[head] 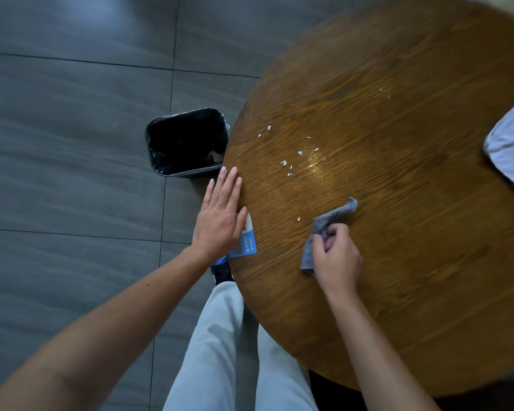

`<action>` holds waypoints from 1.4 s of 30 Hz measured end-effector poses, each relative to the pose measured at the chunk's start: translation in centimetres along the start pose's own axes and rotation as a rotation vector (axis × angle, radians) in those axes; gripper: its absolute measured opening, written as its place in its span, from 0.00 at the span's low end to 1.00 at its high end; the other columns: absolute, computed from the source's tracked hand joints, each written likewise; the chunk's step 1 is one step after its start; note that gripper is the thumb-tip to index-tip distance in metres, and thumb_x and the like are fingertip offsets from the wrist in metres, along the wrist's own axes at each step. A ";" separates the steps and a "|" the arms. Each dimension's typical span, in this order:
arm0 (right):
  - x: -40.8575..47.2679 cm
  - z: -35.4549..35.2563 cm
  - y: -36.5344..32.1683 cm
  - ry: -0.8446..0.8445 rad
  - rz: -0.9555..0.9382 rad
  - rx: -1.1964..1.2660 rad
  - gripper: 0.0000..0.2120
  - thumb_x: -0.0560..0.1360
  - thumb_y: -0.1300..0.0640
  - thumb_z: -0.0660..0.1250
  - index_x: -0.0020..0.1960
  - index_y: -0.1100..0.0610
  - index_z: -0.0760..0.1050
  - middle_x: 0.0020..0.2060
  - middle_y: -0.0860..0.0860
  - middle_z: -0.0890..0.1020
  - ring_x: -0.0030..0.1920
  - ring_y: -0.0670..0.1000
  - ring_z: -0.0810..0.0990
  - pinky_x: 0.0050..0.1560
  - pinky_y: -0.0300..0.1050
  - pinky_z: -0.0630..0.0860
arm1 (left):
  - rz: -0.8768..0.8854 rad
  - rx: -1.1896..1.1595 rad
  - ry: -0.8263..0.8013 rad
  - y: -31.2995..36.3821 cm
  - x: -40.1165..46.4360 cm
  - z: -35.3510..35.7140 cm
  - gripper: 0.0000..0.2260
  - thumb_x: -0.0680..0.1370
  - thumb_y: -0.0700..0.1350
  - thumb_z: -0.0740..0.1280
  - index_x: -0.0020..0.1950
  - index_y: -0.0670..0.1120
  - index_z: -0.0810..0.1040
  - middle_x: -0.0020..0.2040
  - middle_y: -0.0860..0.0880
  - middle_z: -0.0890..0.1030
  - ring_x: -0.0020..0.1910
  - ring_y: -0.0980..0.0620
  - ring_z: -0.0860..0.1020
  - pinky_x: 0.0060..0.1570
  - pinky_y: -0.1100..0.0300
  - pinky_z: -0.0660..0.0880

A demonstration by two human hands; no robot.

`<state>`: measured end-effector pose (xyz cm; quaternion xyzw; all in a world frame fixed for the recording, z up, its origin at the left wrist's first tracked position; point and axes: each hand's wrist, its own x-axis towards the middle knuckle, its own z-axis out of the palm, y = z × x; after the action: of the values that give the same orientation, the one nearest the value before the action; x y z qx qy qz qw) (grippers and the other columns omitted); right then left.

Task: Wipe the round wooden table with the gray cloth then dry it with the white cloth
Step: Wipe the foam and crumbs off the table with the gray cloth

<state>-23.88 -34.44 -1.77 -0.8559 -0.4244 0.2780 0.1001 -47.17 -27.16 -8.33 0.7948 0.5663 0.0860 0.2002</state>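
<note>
the right hand (337, 256) holds the gray cloth (328, 225) bunched in its grip on the round wooden desk (398, 262), near small white crumbs (288, 166), the left hand (220, 215) lies flat with straight fingers at the desk edge (over a blue card (247, 243)), and the white cloth (511, 146) rests at the far right.

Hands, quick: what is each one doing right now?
Left hand: open, fingers straight, resting flat at the round wooden table edge.
Right hand: closed, gripping the gray cloth on the tabletop.
</note>
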 end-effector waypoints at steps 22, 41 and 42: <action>11.6 -0.2 -8.3 0.154 0.163 0.169 0.17 0.73 0.55 0.68 0.60 0.55 0.69 0.53 0.58 0.83 0.53 0.62 0.81 0.57 0.54 0.74 | 0.024 0.026 -0.039 -0.8 -0.3 0.0 0.30 0.85 0.53 0.59 0.82 0.38 0.57 0.84 0.43 0.54 0.84 0.44 0.50 0.81 0.41 0.53; 12.3 6.5 -19.4 0.090 -0.162 0.140 0.10 0.76 0.59 0.66 0.56 0.59 0.73 0.51 0.55 0.81 0.47 0.56 0.77 0.47 0.43 0.64 | 0.056 0.100 -0.118 -1.1 -2.6 0.2 0.32 0.86 0.58 0.55 0.82 0.38 0.54 0.84 0.42 0.51 0.84 0.44 0.47 0.80 0.41 0.57; 12.2 7.0 -20.6 0.068 -0.180 0.155 0.09 0.76 0.59 0.66 0.56 0.59 0.74 0.51 0.55 0.81 0.46 0.54 0.76 0.47 0.43 0.64 | 0.051 0.097 -0.121 -1.1 -2.5 0.2 0.32 0.86 0.58 0.55 0.82 0.39 0.54 0.84 0.42 0.51 0.84 0.44 0.47 0.80 0.41 0.57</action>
<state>-35.68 -12.57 -3.98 -0.8130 -0.4730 0.2707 0.2049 -48.88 -29.28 -8.76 0.8216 0.5362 0.0151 0.1930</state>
